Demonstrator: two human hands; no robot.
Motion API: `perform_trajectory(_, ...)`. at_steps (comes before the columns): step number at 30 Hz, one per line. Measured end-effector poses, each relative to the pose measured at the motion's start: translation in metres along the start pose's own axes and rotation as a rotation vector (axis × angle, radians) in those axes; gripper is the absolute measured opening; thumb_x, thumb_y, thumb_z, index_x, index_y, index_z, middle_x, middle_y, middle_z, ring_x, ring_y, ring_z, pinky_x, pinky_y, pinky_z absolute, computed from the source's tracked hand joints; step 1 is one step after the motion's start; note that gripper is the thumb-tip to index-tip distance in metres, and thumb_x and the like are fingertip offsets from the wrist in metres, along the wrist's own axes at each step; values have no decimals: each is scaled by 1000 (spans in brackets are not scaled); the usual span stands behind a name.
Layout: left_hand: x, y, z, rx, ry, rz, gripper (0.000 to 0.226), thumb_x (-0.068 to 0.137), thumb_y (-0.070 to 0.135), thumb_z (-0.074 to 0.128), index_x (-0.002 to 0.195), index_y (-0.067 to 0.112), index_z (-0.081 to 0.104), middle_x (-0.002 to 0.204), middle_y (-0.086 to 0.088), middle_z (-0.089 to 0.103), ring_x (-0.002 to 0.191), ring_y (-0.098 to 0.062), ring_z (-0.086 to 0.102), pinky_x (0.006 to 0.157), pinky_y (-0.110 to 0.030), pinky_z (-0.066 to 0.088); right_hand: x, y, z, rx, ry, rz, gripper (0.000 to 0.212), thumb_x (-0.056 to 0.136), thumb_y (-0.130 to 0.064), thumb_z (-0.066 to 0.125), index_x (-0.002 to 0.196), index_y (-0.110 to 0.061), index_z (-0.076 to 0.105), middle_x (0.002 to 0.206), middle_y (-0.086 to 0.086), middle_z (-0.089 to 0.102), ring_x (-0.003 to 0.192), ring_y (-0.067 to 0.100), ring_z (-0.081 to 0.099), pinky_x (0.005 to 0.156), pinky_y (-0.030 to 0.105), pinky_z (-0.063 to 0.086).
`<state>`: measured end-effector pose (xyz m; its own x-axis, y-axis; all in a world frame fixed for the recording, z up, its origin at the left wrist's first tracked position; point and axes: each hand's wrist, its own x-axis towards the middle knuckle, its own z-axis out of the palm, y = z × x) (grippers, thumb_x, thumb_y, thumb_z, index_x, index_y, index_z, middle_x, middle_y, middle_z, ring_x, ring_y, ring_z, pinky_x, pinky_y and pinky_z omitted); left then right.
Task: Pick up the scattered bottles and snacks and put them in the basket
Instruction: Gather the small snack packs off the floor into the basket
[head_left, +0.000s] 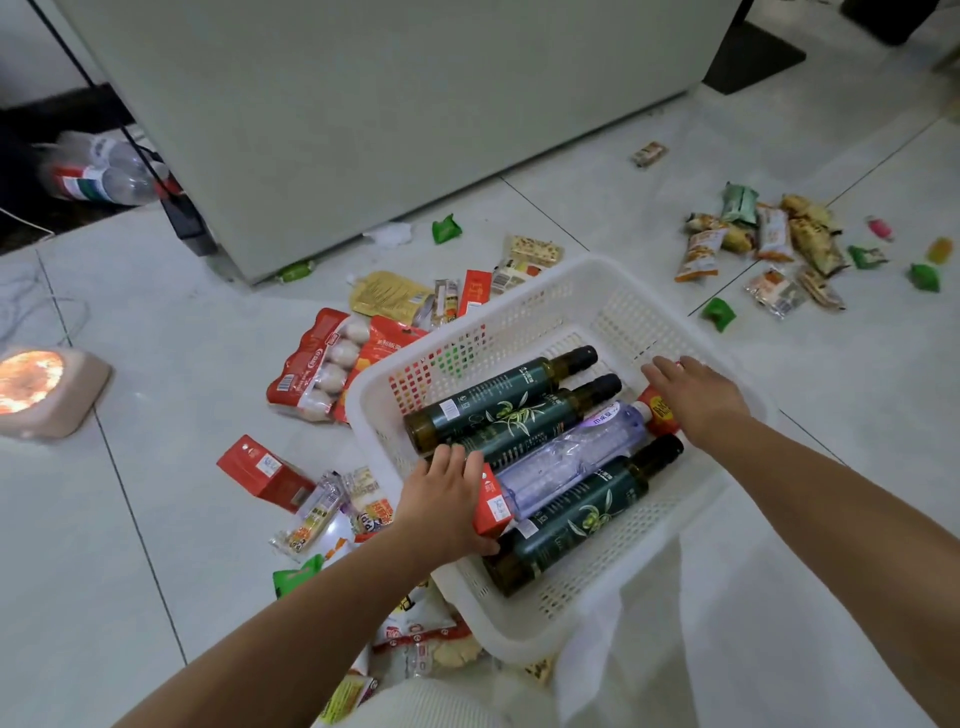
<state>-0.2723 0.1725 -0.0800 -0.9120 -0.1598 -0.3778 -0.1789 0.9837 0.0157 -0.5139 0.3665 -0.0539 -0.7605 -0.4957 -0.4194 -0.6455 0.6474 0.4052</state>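
A white perforated basket sits on the tiled floor. Inside it lie three dark green olive-oil bottles and a clear purple bottle. My left hand grips a small red box over the basket's near-left edge. Over the right side of the basket, my right hand holds a red-labelled bottle, fingers stretched forward above it. Snack packets lie scattered left of the basket, and more snacks lie at the far right.
A pale cabinet stands behind the basket. Plastic bottles lie in the dark gap at far left. A beige glowing device sits on the floor at left. A red carton and packets lie near my left arm.
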Motion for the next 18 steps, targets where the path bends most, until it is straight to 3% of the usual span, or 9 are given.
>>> perform_trajectory(2, -1, -7, -9, -26, -90, 24, 111, 71, 76, 54, 149, 12, 7, 150, -8, 21, 137, -29, 20, 115, -42, 17, -5, 2, -6, -19, -51, 20, 100, 82, 0, 60, 150, -24, -9, 160, -1, -9, 148, 23, -2, 119, 38, 15)
perform_trajectory(4, -3, -20, -30, -128, -100, 14, 114, 72, 75, 54, 151, 15, -1, 158, -6, 9, 145, -28, 7, 118, -43, 5, -11, 7, -24, 68, -62, 78, 100, 84, -4, 58, 149, -26, -14, 158, -1, -18, 147, 22, -10, 120, 40, 9)
perform_trajectory(6, -8, -37, -66, -163, -48, -6, 110, 74, 77, 42, 152, 17, -6, 160, -6, -1, 147, -27, -3, 118, -43, -2, -24, 15, -55, 246, -45, 155, 90, 89, -14, 55, 150, -23, -10, 159, 0, -14, 147, 23, -7, 120, 41, 8)
perform_trajectory(9, -22, -61, -144, -24, 38, -31, 96, 78, 75, 14, 148, 18, -17, 157, -6, -19, 145, -27, -16, 115, -43, -11, -53, 36, -113, 436, -54, 229, 68, 98, -38, 36, 151, -22, -4, 160, 0, -8, 147, 23, -5, 119, 43, 6)
perform_trajectory(12, -37, -74, -237, 47, 142, -29, 88, 80, 71, 5, 145, 19, -24, 155, -4, -25, 143, -26, -21, 119, -46, -8, -88, 73, -176, 567, -50, 332, 61, 100, -45, 24, 152, -22, 1, 160, 2, -4, 147, 23, -2, 119, 44, 5)
perform_trajectory(14, -49, -76, -303, 103, 197, -7, 85, 81, 69, 9, 142, 20, -25, 154, -2, -24, 141, -24, -24, 118, -44, -10, -120, 100, -219, 629, -25, 405, 60, 100, -46, 22, 152, -21, 6, 160, 3, 1, 147, 23, 1, 118, 46, 6)
perform_trajectory(18, -85, -60, -434, 112, 234, 0, 82, 93, 56, 35, 141, 23, -22, 153, -2, -22, 137, -24, -26, 110, -41, -20, -204, 151, -303, 693, -20, 531, 61, 99, -47, 20, 151, -18, 7, 160, 4, 6, 147, 23, 7, 117, 50, 10)
